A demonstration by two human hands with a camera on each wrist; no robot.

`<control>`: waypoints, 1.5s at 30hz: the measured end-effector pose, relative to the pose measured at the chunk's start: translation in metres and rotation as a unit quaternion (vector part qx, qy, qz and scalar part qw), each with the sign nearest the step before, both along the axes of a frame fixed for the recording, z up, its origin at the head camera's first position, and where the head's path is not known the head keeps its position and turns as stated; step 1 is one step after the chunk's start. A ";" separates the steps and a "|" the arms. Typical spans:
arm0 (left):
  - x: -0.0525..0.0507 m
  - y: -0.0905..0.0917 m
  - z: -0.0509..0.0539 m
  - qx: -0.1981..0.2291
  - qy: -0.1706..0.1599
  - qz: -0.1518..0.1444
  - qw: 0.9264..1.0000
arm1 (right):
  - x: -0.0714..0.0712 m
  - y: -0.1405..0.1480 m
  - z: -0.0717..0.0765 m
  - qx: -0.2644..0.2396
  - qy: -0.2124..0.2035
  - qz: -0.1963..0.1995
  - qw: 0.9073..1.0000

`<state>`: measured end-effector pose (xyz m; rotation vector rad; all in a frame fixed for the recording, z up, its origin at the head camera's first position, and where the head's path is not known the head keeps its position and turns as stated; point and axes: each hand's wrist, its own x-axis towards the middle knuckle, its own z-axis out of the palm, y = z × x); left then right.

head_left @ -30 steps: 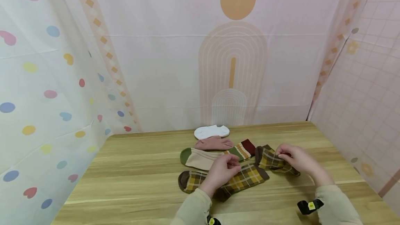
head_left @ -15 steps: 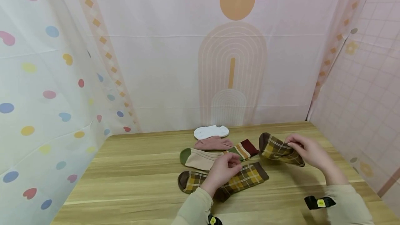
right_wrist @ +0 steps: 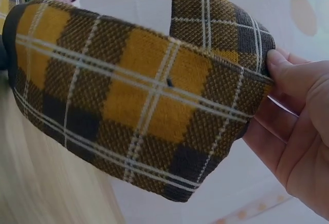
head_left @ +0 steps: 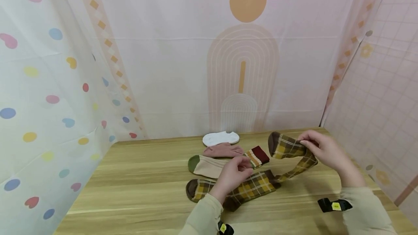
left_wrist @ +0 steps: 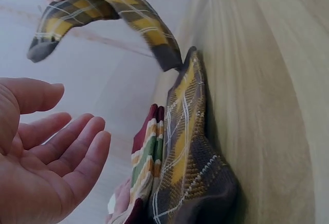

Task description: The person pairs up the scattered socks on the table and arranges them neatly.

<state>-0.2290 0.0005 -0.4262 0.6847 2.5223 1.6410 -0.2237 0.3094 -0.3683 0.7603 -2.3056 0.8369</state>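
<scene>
My right hand (head_left: 323, 151) pinches a yellow-and-brown plaid sock (head_left: 287, 147) at its bend, lifted above the right part of the table. Its dark toe points left and its leg hangs down, the brown cuff close to the matching plaid sock (head_left: 256, 188) on the table. In the right wrist view, thumb and fingers (right_wrist: 303, 116) hold the folded edge. My left hand (head_left: 232, 177) hovers over the lying plaid sock, hiding part of it. Seen from the left wrist, that hand's fingers (left_wrist: 82, 142) are loosely bent with nothing in them.
Behind the plaid sock lie a cream sock (head_left: 207, 167) with a green toe and striped, dark red cuff, a pink sock (head_left: 223, 150) and a white low-cut sock (head_left: 220, 139). They rest on a wooden table (head_left: 137, 184), with patterned cloth (head_left: 163, 64) hanging around it.
My right hand has risen and moved right, lifting the plaid sock off the table; its leg now hangs unfolded toward the lying sock. The left hand has stayed nearly still.
</scene>
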 end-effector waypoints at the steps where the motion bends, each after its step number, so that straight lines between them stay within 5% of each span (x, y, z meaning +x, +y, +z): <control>1: -0.001 0.000 0.000 0.002 0.000 0.001 1.000 | -0.002 -0.002 -0.001 0.003 -0.005 0.006 1.000; 14: -0.009 -0.010 -0.006 0.000 0.008 0.008 1.000 | -0.017 -0.027 -0.035 0.065 -0.113 0.047 0.990; 30: -0.012 -0.009 -0.015 -0.002 -0.020 0.017 1.000 | -0.027 -0.050 -0.049 0.105 -0.136 0.095 0.981; 39: -0.012 -0.010 -0.015 -0.008 -0.021 0.026 0.999 | -0.024 -0.052 -0.049 0.124 -0.156 0.056 0.978; 45: -0.012 -0.008 -0.015 -0.014 -0.004 0.026 1.000 | -0.009 -0.046 -0.039 0.099 -0.164 0.000 0.981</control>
